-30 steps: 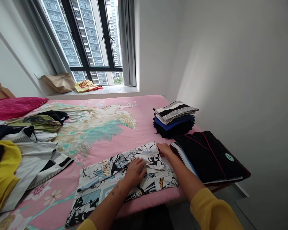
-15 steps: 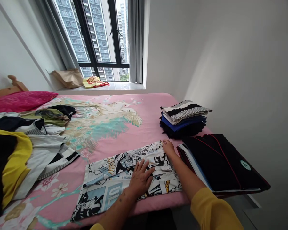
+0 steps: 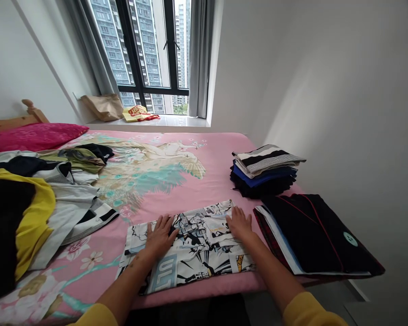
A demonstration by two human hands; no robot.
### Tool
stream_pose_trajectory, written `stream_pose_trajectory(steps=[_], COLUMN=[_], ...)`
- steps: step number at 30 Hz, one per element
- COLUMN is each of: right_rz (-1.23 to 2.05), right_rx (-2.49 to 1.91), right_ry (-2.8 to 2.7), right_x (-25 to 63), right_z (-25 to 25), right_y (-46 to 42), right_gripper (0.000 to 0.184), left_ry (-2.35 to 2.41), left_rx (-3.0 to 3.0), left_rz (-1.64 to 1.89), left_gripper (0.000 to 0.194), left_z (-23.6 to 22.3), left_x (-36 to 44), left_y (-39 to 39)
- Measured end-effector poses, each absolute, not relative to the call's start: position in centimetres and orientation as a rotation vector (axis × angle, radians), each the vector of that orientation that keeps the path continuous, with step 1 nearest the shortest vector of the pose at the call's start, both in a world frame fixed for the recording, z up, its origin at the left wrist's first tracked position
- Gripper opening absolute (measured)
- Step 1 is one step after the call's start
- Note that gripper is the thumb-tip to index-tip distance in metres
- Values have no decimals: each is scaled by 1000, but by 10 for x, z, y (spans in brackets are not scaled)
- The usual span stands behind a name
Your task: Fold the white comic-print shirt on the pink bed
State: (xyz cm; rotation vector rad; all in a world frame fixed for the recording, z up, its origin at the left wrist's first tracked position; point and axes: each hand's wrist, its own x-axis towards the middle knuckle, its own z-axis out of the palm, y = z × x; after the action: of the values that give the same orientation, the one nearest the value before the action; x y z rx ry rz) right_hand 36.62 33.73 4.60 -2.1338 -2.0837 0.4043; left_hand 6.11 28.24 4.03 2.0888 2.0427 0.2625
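A white garment with a black, grey-blue comic print (image 3: 197, 244) lies folded in a long flat shape near the bed's front edge; its exact kind does not show. On its upper left part rests my left hand (image 3: 160, 235), palm down with the fingers spread. My right hand (image 3: 240, 222) lies at its upper right corner, fingers stretched out on the cloth. Neither hand grips anything. Just right of my right forearm is a pile of folded clothes with a black, red-piped garment (image 3: 309, 235) on top.
A smaller folded stack topped by a striped garment (image 3: 272, 159) stands farther back at right. Loose clothes (image 3: 68, 213) are heaped on the bed's left side, before a magenta pillow (image 3: 41, 136). A paper bag (image 3: 104, 107) and a yellow bag (image 3: 139, 113) sit on the windowsill.
My left hand has moved left across the printed garment. My right hand has let go of the corner and now lies flat. The garment's left end has drawn in slightly.
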Motion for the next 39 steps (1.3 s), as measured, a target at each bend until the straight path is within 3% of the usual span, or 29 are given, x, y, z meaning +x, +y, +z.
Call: stream_pose_trajectory(steps=[7,14,19,23,30,39], right_rz=[381,311,313,375,202,482], right_rx=[-1751,-1858,-1886,-1922,-1354,-989], right_ry=[-2333,-2377,-2386,-2286,-2204,-2300], right_x=[338,334,335,330,293,221], right_z=[54,11,11,23,48,25], right_y=[336,324,327,317,236,133], right_gripper=[58,62,63,58,34,29], left_ry=[2084,2208,2563,2518,2456,2497], left_rx=[2103,2046,1710,1667,1581,1530], left_rz=[172,133,287,356,379,472], left_gripper=[65,65,63,55,44,32], left_z=[32,39,42,51,59,58], left_x=[51,10,-33,-43,-39,-39], left_y=[278,239,195,172,166,169])
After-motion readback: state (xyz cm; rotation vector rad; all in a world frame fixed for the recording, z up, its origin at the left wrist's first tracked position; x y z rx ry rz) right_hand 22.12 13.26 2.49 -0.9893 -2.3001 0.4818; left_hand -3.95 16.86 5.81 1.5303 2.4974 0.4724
